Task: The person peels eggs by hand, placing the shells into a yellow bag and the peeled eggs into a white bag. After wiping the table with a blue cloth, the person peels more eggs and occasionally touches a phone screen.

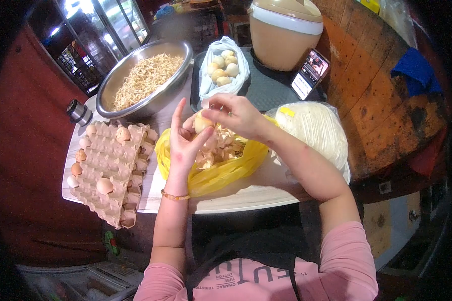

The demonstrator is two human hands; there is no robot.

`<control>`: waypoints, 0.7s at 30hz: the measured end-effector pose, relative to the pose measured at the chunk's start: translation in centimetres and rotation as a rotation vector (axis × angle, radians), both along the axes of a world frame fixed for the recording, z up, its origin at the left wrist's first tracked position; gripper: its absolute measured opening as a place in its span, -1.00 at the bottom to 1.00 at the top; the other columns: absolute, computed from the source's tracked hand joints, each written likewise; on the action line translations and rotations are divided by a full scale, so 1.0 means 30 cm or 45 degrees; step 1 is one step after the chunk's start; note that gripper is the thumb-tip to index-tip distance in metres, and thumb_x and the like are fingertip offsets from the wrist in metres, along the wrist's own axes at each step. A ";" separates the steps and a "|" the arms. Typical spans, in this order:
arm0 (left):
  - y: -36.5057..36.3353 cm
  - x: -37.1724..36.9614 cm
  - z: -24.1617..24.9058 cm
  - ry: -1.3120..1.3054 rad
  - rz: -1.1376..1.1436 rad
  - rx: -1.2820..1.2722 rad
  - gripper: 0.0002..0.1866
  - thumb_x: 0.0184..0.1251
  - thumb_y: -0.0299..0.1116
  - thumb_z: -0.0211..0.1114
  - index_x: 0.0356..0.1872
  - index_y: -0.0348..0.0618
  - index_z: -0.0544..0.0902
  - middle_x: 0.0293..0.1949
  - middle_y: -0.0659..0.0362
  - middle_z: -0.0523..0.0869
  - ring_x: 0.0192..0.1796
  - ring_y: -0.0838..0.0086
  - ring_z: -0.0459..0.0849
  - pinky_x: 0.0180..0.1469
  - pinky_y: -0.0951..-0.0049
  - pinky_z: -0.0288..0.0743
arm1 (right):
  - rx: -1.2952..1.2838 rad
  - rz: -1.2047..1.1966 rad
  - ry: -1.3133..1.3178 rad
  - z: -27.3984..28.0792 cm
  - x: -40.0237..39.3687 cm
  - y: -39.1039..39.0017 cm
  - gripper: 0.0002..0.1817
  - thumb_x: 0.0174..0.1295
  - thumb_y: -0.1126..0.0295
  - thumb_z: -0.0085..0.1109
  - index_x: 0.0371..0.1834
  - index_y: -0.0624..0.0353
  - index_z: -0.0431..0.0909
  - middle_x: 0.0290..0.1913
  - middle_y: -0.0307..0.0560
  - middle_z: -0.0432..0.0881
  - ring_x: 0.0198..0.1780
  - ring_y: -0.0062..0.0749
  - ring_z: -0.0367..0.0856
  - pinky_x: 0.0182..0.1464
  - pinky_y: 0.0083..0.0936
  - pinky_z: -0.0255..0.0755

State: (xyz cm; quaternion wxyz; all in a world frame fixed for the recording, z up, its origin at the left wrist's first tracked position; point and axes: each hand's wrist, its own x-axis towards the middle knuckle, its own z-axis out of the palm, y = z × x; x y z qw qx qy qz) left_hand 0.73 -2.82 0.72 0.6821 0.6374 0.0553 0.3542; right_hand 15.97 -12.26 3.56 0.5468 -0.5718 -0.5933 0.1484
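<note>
Head view: egg [202, 122] pinched between both hands, held above the yellow bag [217, 173] of shell scraps, near the bench [246, 196] middle. Left hand [185, 143] cupping from below and left, grip closed on the egg, index finger raised straight up. Right hand [238, 114] coming over from the right, fingertips closed on the egg's upper end. Egg carton [110, 168] to the left, at the bench edge; white bag of peeled eggs [221, 67] beyond, just past the hands; metal bowl [145, 78] far left. Open room only straight below, over the bag.
</note>
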 end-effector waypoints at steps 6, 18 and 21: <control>-0.003 0.012 -0.011 0.007 0.073 0.095 0.00 0.11 -0.71 0.35 0.49 -0.18 -0.12 0.11 -0.10 0.58 0.08 0.37 0.63 0.16 0.40 0.53 | -0.082 0.002 -0.048 0.013 -0.017 -0.015 -0.75 0.39 0.30 0.05 -0.12 0.29 0.57 -0.36 -0.09 0.63 -0.43 -0.59 0.53 -0.39 -0.58 0.43; -0.009 -0.005 0.014 0.031 -0.029 0.059 0.02 0.11 -0.71 0.34 0.50 -0.17 -0.14 0.14 -0.12 0.56 0.12 0.33 0.61 0.17 0.38 0.52 | 0.090 -0.171 -0.254 -0.007 -0.010 -0.001 -0.82 0.38 0.43 0.01 -0.17 0.32 0.56 -0.46 -0.02 0.63 -0.50 -0.52 0.59 -0.39 -0.54 0.46; -0.004 -0.009 0.017 -0.004 -0.086 -0.017 -0.01 0.11 -0.73 0.32 0.50 -0.18 -0.12 0.14 -0.12 0.56 0.14 0.32 0.60 0.18 0.36 0.51 | 0.094 -0.175 -0.174 -0.003 -0.007 0.000 -0.83 0.38 0.45 0.00 -0.21 0.33 0.55 -0.46 -0.03 0.63 -0.50 -0.50 0.60 -0.38 -0.52 0.47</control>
